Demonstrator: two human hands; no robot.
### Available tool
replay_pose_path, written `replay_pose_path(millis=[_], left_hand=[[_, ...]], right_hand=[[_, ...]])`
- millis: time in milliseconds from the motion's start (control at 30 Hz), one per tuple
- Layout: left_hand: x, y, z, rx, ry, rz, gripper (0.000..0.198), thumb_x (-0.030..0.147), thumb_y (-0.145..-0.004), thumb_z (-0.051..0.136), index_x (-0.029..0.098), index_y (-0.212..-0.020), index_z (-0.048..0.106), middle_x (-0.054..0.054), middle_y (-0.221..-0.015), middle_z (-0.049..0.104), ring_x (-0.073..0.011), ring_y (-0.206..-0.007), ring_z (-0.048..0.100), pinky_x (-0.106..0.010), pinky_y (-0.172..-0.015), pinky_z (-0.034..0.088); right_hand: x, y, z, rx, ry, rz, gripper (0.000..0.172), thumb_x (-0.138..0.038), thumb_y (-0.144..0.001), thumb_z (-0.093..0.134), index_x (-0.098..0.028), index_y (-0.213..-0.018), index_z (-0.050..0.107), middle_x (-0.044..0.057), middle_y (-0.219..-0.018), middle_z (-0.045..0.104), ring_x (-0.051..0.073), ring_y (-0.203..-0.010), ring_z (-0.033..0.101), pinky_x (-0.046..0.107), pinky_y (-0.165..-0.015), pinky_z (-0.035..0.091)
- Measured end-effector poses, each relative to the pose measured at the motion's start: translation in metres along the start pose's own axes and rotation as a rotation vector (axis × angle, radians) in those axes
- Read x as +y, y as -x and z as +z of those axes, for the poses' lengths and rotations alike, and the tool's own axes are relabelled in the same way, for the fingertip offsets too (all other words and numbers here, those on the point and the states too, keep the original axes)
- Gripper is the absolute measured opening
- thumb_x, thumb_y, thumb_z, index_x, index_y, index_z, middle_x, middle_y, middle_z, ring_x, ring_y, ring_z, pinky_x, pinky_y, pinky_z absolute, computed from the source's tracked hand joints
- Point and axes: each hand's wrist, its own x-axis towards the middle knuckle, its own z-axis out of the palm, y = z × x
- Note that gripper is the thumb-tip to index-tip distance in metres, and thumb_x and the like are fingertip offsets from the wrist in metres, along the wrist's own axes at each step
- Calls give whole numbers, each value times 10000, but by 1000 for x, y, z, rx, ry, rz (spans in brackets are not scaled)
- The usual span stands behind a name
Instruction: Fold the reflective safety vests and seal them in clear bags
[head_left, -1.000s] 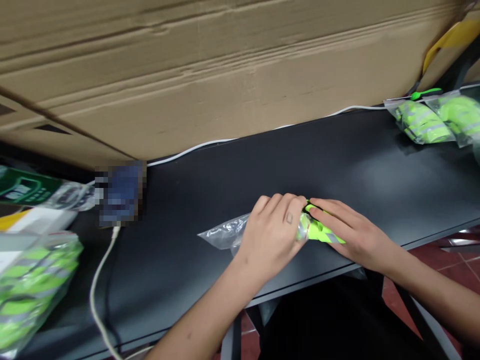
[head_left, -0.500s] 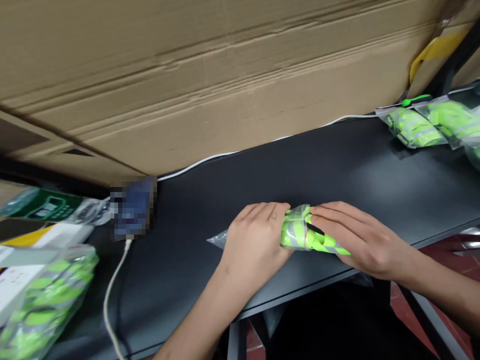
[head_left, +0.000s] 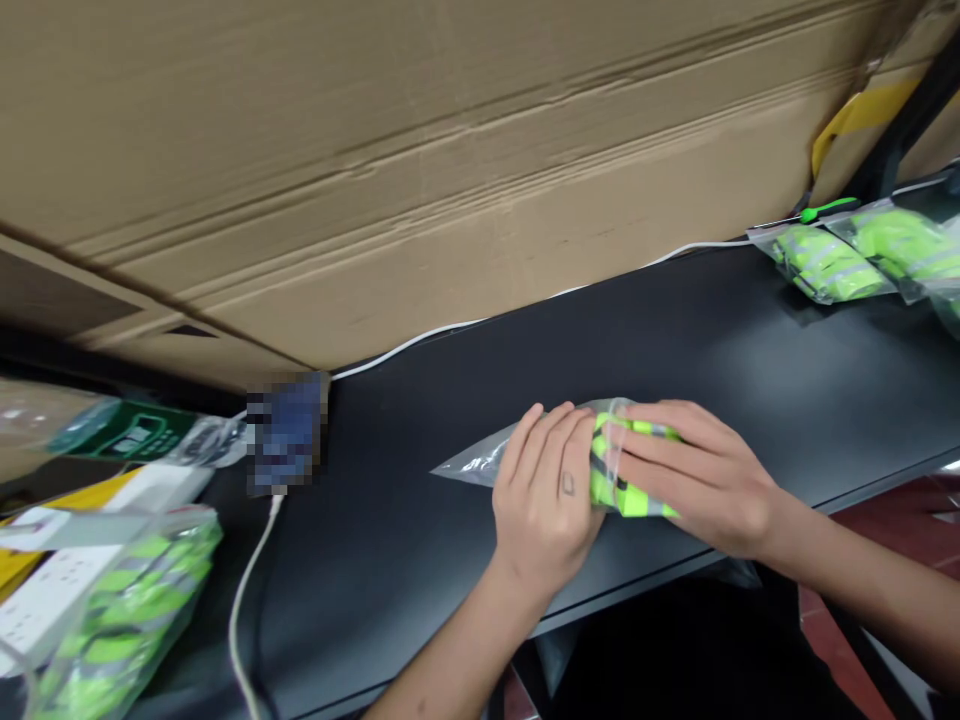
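A folded neon-yellow reflective vest (head_left: pixel 634 502) with grey stripes lies partly inside a clear plastic bag (head_left: pixel 474 460) above the black table. Wrapped over the bag and the bundle in it is my left hand (head_left: pixel 546 495), its fingers curled down. My right hand (head_left: pixel 701 478) grips the vest's end at the bag's mouth, fingers laid across the top. Both palms hide much of the vest. The bag's flat, unfilled corner sticks out to the left of my left hand.
Bagged reflective vests (head_left: pixel 829 265) lie at the back right beside a green-handled tool (head_left: pixel 825 210). On the left are another bagged vest (head_left: pixel 127 620), a white power strip (head_left: pixel 56 595) and a blurred-out dark item (head_left: pixel 289 435) with a cable (head_left: pixel 240 610). A cardboard wall (head_left: pixel 450 180) stands behind.
My left hand has slid right along the bag, baring more of its flat corner. The bag's mouth now covers more of the vest near my right hand. The view has shifted slightly.
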Motion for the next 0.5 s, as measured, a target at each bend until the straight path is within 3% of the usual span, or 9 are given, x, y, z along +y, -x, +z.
replay_pose_path(millis=[133,300,400,500], left_hand=[[-3,9,9,-82,-51,23,397,90,-836,571,22,-1227,580,-229,-1147,734,-343,-1080,716,-518,-958,572],[-8,15,11,-156,-61,92,508,52,-800,502,33,-1304,564,-218,-1226,716,-334,-1158,689,-516,-1018,529],[-11,13,8,-192,-36,108,522,58,-779,513,32,-1296,578,-217,-1234,713,-338,-1130,699,-508,-989,546],[-11,11,6,-192,-18,145,481,48,-781,510,14,-1252,603,-228,-1228,712,-347,-1109,706,-509,-955,567]], right_hand=[[8,-3,8,-171,-13,60,315,-62,-958,534,-142,-1238,655,104,-1213,735,266,-1103,637,450,-859,570],[1,15,2,-424,-107,118,523,-89,-957,462,-8,-1473,442,222,-1460,542,328,-1364,475,480,-1019,548],[2,29,-3,-403,-109,133,611,-100,-967,457,-28,-1555,311,223,-1508,491,292,-1412,458,446,-1066,540],[8,32,-4,-322,-46,22,507,-24,-961,440,-60,-1466,467,208,-1426,576,270,-1367,521,437,-1075,541]])
